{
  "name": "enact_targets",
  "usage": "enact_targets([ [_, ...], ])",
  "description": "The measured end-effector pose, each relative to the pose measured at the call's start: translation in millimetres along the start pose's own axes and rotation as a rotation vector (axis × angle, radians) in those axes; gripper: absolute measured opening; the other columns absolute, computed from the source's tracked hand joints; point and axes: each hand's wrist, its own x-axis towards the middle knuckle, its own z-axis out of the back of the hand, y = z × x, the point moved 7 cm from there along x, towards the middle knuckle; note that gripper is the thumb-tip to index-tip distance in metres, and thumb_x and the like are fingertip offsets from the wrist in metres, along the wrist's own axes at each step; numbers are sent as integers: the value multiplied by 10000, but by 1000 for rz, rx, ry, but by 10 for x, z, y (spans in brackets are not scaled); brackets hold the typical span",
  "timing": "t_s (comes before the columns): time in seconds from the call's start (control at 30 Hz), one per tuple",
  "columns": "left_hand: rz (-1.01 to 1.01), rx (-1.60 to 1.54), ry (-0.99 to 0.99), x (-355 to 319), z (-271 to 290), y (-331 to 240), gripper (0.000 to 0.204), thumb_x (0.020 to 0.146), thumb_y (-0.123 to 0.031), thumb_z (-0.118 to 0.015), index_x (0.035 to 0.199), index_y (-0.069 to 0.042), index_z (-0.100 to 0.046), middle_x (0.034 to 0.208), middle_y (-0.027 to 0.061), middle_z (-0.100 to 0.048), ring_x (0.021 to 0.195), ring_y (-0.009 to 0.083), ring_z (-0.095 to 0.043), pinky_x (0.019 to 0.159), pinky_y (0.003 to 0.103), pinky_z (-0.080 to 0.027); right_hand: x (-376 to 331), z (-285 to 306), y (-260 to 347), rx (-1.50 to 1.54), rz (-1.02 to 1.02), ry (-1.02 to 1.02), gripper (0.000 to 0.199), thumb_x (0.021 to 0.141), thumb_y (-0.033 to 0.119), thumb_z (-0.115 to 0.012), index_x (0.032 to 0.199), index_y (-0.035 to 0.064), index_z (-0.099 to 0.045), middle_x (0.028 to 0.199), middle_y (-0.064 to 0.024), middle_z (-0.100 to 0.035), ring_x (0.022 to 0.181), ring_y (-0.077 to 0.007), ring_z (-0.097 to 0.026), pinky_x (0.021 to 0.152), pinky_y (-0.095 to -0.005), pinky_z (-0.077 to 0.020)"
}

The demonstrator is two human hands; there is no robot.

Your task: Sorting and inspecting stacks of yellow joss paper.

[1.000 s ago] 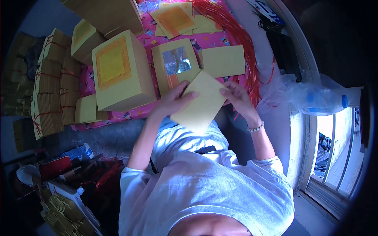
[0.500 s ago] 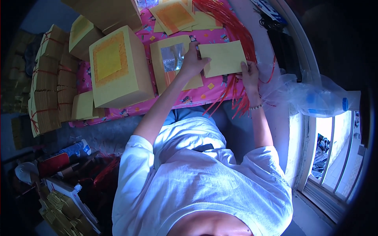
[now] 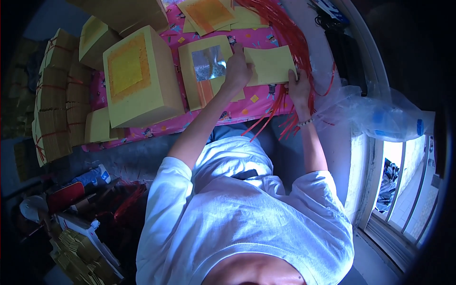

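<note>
A plain yellow sheet of paper [image 3: 270, 65] is lying flat on a pink patterned cloth [image 3: 237, 110], pinned between a person's two hands. The right hand [image 3: 299, 85] is gripping the sheet's right edge, its fingers curled shut over the paper, a beaded bracelet [image 3: 305, 122] showing at the wrist. The left hand [image 3: 237, 70] is pressing down at the sheet's left edge, fingers bent and resting partly on the neighbouring stack of yellow paper with a silver foil square [image 3: 209, 71]; whether those fingers are pinching anything cannot be told.

Just beside that stack, to the left, a thicker block of yellow paper with an orange square [image 3: 140, 76] is sitting on the same cloth. Loose sheets with orange centres [image 3: 209, 14] are spreading across the top of the cloth. A bundle of red strings [image 3: 294, 38] is running down the cloth's right side, passing under the plain sheet and spilling off the near edge beside the right wrist.

Further left, tied bundles of yellow paper [image 3: 57, 104] are standing stacked in rows. To the right, a crumpled clear plastic bag [image 3: 380, 114] is lying near a window [image 3: 399, 171]. The person, in a white T-shirt [image 3: 247, 213], is leaning over the work.
</note>
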Motion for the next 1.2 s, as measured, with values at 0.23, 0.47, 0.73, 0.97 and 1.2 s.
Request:
enact_targets([
  [0.23, -57, 160, -15, -25, -68, -116, 542, 722, 73, -594, 1196, 81, -333, 805, 281, -608, 784, 431, -624, 669, 473, -510, -41, 78, 152, -354, 208, -37, 280, 902, 260, -549, 991, -3, -514, 947, -239, -585, 870, -432, -581, 734, -497, -467],
  [0.47, -68, 163, -39, -31, -58, -130, 530, 728, 87, -572, 1198, 78, -327, 853, 297, -596, 811, 445, -614, 678, 487, -503, -70, 100, 234, -512, 269, -77, 278, 883, 265, -582, 1004, 25, -514, 963, -213, -553, 860, -421, -588, 692, -497, -487],
  [0.73, -144, 195, -117, -71, -63, -187, 511, 727, 96, -569, 1188, 73, -350, 991, 325, -535, 830, 457, -600, 704, 489, -506, -199, -12, 687, -503, 471, -15, 317, 836, 256, -654, 1102, 90, -605, 981, -129, -551, 850, -329, -607, 685, -415, -508],
  [0.97, -330, 289, -251, -251, 105, -373, 493, 693, 101, -593, 1157, 46, -434, 1027, 230, -528, 998, 398, -519, 843, 449, -465, -187, -120, 631, -535, 461, 25, 319, 802, 258, -682, 1061, 79, -632, 940, -133, -548, 857, -307, -595, 716, -405, -504],
  [1.2, -317, 222, -94, -754, 609, -25, 327, 701, -13, -682, 1013, -55, -592, 1044, 151, -550, 966, 344, -525, 819, 418, -453, -249, -34, 929, -427, 604, -28, 235, 786, 171, -694, 996, 74, -655, 914, -108, -569, 845, -288, -591, 719, -385, -497],
])
